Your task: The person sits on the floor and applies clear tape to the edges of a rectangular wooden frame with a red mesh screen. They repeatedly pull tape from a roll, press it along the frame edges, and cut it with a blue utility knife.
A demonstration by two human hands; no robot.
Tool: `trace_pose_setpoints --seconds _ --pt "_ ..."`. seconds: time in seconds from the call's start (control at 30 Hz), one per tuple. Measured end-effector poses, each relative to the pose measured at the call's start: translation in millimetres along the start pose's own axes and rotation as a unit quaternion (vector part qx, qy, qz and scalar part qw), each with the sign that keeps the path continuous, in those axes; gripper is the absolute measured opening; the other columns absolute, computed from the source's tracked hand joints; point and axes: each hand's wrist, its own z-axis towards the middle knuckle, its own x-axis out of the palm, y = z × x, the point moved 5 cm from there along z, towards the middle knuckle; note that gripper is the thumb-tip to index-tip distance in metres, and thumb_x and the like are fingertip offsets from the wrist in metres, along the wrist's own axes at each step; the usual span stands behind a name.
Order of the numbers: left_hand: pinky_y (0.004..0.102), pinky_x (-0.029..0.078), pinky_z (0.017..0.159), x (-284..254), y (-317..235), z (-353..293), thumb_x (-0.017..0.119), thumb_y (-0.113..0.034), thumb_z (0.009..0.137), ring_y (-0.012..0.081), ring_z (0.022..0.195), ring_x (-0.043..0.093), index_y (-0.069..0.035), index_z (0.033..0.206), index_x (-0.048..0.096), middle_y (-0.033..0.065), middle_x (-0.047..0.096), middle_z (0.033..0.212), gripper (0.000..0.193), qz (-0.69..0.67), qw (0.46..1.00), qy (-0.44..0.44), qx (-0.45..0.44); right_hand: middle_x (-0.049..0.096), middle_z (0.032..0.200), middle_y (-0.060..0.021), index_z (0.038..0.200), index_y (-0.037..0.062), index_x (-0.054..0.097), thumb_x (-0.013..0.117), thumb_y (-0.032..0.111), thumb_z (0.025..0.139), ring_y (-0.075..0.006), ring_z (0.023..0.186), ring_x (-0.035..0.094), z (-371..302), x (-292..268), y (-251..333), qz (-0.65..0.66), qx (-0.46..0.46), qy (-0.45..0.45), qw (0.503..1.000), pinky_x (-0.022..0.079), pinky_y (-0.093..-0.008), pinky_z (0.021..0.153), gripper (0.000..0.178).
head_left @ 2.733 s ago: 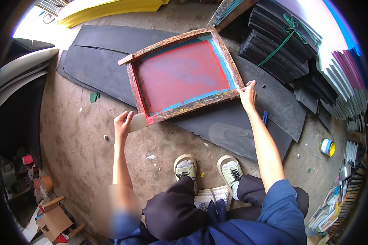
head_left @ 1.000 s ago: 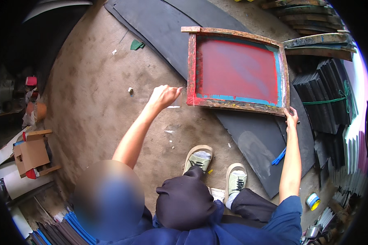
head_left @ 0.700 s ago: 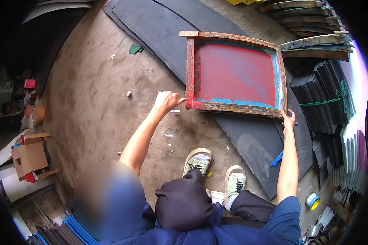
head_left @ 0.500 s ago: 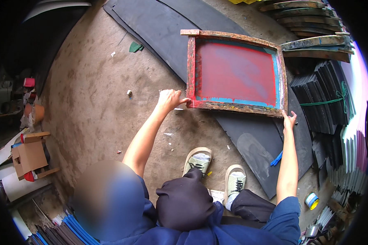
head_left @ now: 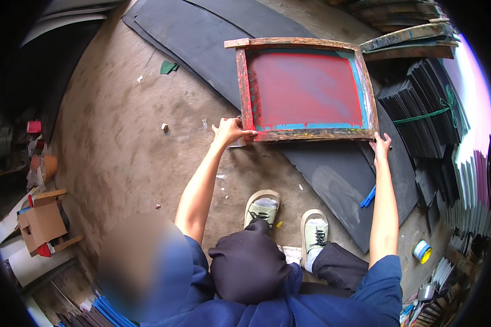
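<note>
L hand (head_left: 230, 131) grip now clamped on screen frame (head_left: 305, 87) corner (was off it); R hand (head_left: 381, 146) grip holds opposite corner.

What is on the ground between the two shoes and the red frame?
In the head view, between the shoes and the wooden frame with red mesh lies bare dirt floor on the left and a dark grey sheet on the right, plus tiny scraps.

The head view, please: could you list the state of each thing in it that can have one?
Wooden screen-printing frame: lying flat on dark sheets, mesh coated red.
Left hand: gripping the frame's near left corner.
Right hand: touching the frame's near right corner.
Dark sheet stack: bundled with green cord.
Cardboard box: closed.
Tape roll: lying flat.
</note>
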Motion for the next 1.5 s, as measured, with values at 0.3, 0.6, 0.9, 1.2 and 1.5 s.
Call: trace_pose_setpoints --seconds 0.3,0.6,0.9,1.2,1.5 --pt "0.0686 0.021 0.095 37.6 -21.0 -16.3 0.072 -0.064 0.054 0.0328 0.121 0.039 -0.005 0.112 0.056 0.0165 0.055 0.117 0.084 -0.043 0.998 0.018 -0.041 0.036 0.126 -0.0217 0.135 0.0103 0.029 0.072 0.028 0.071 -0.0301 0.118 0.034 -36.4 10.4 5.5 -0.202 -0.076 -0.05 0.975 0.031 -0.0389 0.099 0.079" --pt "0.0732 0.024 0.09 53.6 -21.5 24.5 0.073 -0.057 0.06 0.0363 0.121 0.041 -0.005 0.121 0.049 0.0166 0.047 0.127 0.084 0.107 0.99 0.052 -0.077 0.049 0.108 -0.0142 0.109 0.0111 0.054 0.068 0.019 0.075 -0.0269 0.106 0.044 -88.9 -88.6 1.5 -0.318 -0.141 -0.213 0.913 0.038 -0.0403 0.089 0.038" --pt "0.037 0.049 0.077 44.2 -43.8 -2.0 0.083 -0.031 0.058 0.0294 0.085 0.064 0.005 0.1 0.054 0.0191 0.064 0.093 0.062 -0.024 0.997 -0.075 0.012 0.044 0.109 -0.0201 0.128 0.006 0.035 0.065 0.004 0.075 -0.0345 0.102 0.046 -158.8 -89.2 -66.7 -0.385 -0.133 -0.233 0.883 0.039 -0.0423 0.087 0.061" --pt "0.034 0.047 0.081 37.5 -21.9 7.5 0.085 -0.044 0.047 0.0261 0.091 0.062 0.003 0.101 0.054 0.0159 0.064 0.097 0.078 -0.052 0.995 -0.087 0.004 0.04 0.098 -0.0241 0.099 -0.0055 0.04 0.055 -0.008 0.071 -0.0376 0.093 0.045 -156.6 5.4 5.3 -0.209 -0.244 -0.105 0.941 0.038 -0.0451 0.082 0.032" --pt "0.0336 0.047 0.084 32.7 -14.0 3.5 0.085 -0.04 0.049 0.0235 0.094 0.062 0.001 0.101 0.057 0.0132 0.065 0.099 0.072 -0.165 0.985 -0.049 0.014 0.058 0.054 -0.0178 0.099 -0.0041 0.046 0.043 0.022 0.091 -0.034 0.052 0.06 -270.5 191.6 45.9 -0.394 -0.407 0.185 0.803 0.048 -0.0427 0.053 0.028"
